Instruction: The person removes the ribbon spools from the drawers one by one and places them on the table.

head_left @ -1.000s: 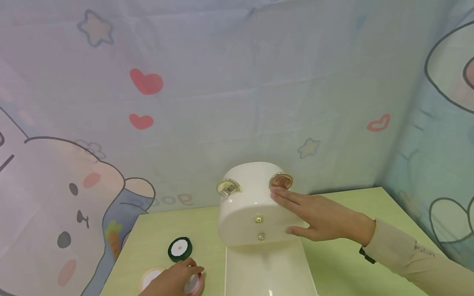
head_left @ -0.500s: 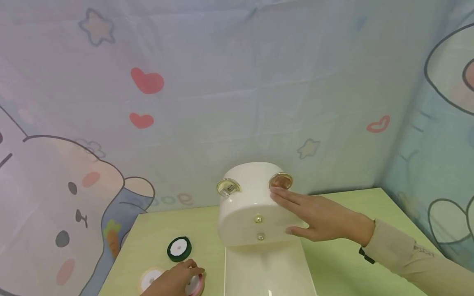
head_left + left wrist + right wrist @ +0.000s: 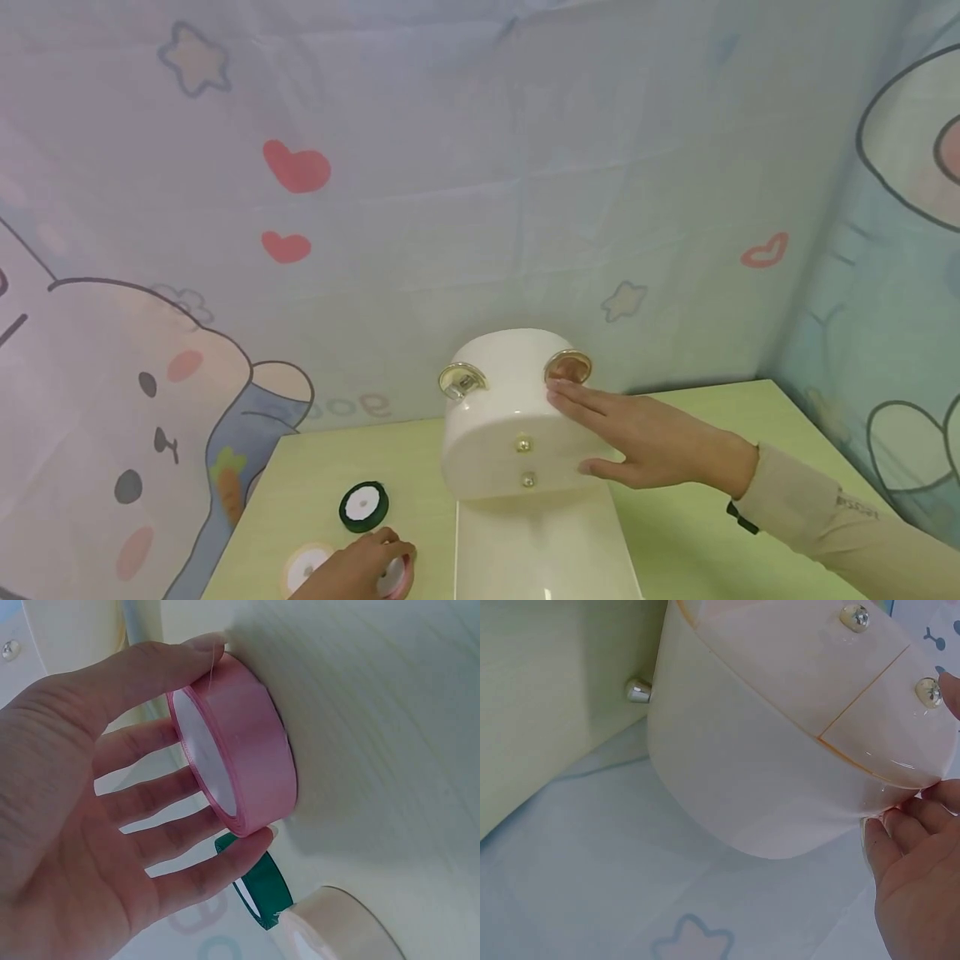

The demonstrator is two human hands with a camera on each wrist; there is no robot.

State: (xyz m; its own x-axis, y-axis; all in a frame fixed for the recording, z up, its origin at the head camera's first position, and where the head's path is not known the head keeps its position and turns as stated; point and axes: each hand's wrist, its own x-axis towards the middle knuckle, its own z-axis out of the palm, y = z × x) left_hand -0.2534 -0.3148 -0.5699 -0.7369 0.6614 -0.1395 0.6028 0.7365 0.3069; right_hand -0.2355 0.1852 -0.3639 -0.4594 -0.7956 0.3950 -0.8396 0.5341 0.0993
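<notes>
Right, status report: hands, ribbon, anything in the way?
Left hand pinches pink ribbon roll on table. Right hand flat against white box. Green roll beside; nothing blocking.

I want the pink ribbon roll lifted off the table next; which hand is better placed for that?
Probably the left hand: its thumb and fingers already pinch the pink ribbon roll on the table. The right hand lies flat against the white box.

glossy cream plastic box (image 3: 517,417); satiny pink ribbon roll (image 3: 236,750); matt table (image 3: 697,533).
</notes>
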